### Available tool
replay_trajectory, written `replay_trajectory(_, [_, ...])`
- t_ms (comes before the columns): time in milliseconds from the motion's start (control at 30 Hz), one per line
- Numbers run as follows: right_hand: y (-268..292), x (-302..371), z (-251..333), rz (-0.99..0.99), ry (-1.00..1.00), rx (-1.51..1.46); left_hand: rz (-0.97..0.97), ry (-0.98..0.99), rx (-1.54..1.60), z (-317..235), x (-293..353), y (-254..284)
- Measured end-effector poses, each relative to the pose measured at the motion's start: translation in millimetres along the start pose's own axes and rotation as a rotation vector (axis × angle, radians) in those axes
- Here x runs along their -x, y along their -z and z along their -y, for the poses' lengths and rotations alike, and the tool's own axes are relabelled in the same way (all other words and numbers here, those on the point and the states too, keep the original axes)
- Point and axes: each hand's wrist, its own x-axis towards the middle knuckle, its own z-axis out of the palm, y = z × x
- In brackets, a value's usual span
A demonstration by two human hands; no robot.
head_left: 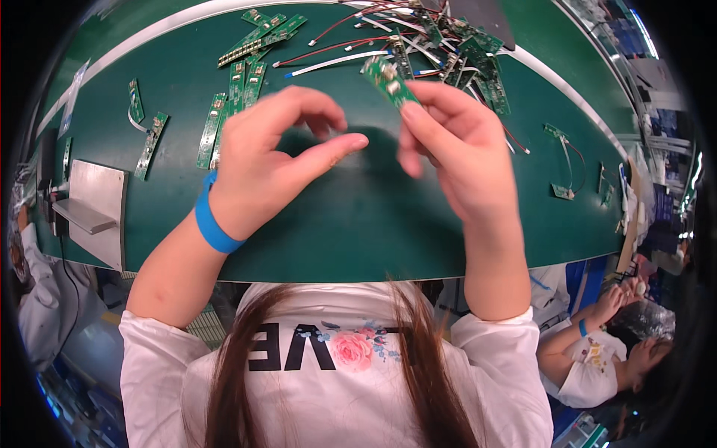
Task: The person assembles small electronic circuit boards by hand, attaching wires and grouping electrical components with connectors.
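My right hand (459,142) pinches one end of a narrow green circuit board (388,81) between thumb and fingers, holding it tilted above the green table. Small pale connectors show on the board's upper face. Left of it, my left hand (280,138) hovers with thumb and fingers curved apart and nothing between them. A blue band (213,220) circles my left wrist. Just beyond my left hand lie several long green boards (211,131). Behind the held board is a tangled heap of circuit boards (478,63) with red-black wires and white flat cables (336,64).
More strip boards (261,39) are stacked at the back. Cable-joined board pairs lie at the left (151,145) and right (562,192). A metal bracket (93,209) stands at the table's left edge. Another person (597,336) works at the lower right.
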Motion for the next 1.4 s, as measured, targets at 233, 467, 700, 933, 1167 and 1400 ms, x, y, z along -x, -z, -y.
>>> replay_trajectory(233, [-2.8, 15.0, 13.7, 0.201, -0.281, 0.312, 0.103, -0.447, -0.171, -0.3, -8.4, -1.5])
replay_trajectory(467, [12.6, 11.7, 15.8, 0.473, -0.279, 0.519, 0.435, -0.452, -0.124, -2.5, -2.8, -7.4])
replay_trajectory(700, [7.3, 7.4, 10.2, 0.652, -0.202, 0.733, 0.591, -0.347, -0.086, -3.1, 4.0, -12.1])
replay_trajectory(933, [9.6, -29.0, 11.0, -0.086, 0.428, 1.239, 0.542, -0.089, -0.105, -1.0, 3.1, -7.0])
replay_trajectory(1167, [-12.2, -97.6, 3.6, -0.201, 0.768, 1.691, 0.543, -0.130, -0.132, 5.7, 5.9, -7.6])
replay_trajectory(1400, [9.5, -121.0, 19.3, -0.171, 0.823, 1.877, 0.555, -0.208, -0.142, 9.5, 6.6, -9.6])
